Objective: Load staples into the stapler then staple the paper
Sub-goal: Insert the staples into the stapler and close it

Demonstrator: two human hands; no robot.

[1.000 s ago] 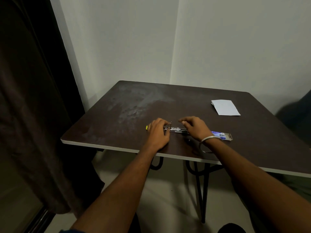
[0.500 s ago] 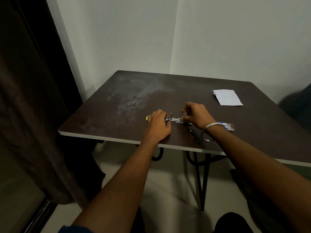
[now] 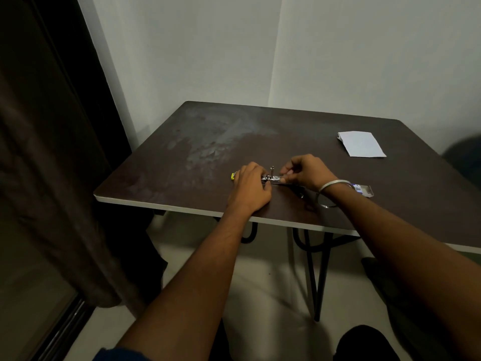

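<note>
The stapler (image 3: 272,178) lies at frame centre on the table (image 3: 182,162), between both hands. The left hand (image 3: 251,188) curls over its yellow end; the right hand (image 3: 305,170) pinches what appears to be its metal magazine. The paper (image 3: 361,144) rests upper right, well apart.

— What is shown of the room?
— Two pale walls (image 3: 208,48) are joined at a corner (image 3: 274,48) behind a dark brown table (image 3: 208,152). Its top is edged in a light strip and carried on black metal legs (image 3: 318,269).
— And to the left?
— A dark brown curtain (image 3: 46,165) is hung there. A pale floor (image 3: 273,295) is seen below, dimly lit.
</note>
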